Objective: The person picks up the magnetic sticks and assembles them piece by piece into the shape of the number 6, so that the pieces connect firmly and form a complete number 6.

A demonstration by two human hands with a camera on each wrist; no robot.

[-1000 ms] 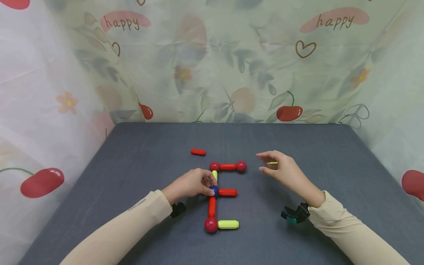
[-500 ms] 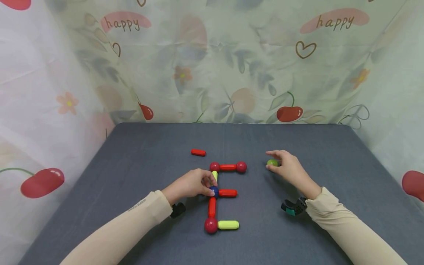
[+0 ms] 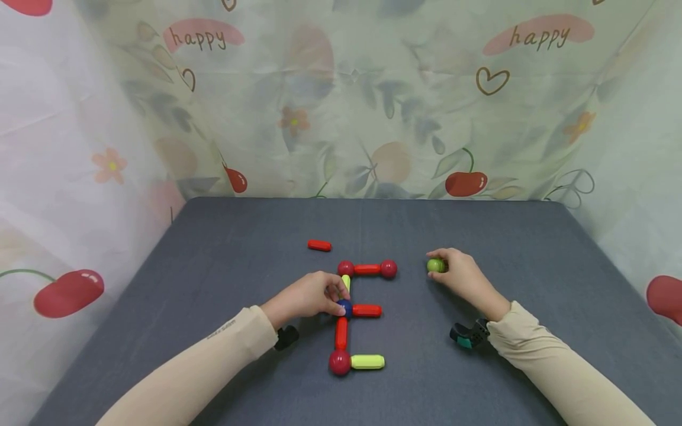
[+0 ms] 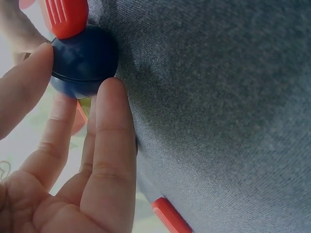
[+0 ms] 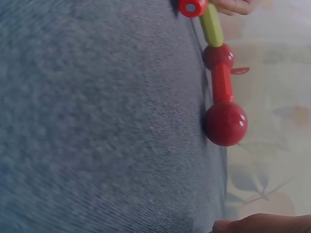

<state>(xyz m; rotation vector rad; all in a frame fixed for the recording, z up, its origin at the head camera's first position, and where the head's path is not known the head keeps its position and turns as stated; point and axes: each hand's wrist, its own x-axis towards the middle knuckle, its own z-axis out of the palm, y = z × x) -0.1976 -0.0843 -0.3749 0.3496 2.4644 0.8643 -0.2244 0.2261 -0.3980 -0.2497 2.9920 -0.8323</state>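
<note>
The hub of the assembly, a glossy dark-blue ball (image 4: 90, 53), is pinched between the thumb and fingers of the left hand (image 3: 306, 294). A glossy lime-green ball (image 3: 435, 265) is held in a narrow pinch by the right hand (image 3: 466, 277), to the right of the assembly and well apart from it. From the hub, a red ridged rod (image 3: 367, 310) projects toward the right, its far end bare; a grey disc, probably a magnet, is seen on that end in the right wrist view.

The hub should be kept steady while the lime-green ball is handled, since the joints may shift under a side pull. If the ball is to be joined to a rod, it should be brought in along the rod's axis, with the fingertips kept off the contact face.

The yellow-green rod (image 3: 346, 284) beyond the hub is partly covered by the left fingers. In the right wrist view, the lime-green ball is not shown and the right hand is cut off at the lower edge. Whether the lime-green ball is touching the dark grey tabletop (image 3: 256, 236) cannot be told.
</note>
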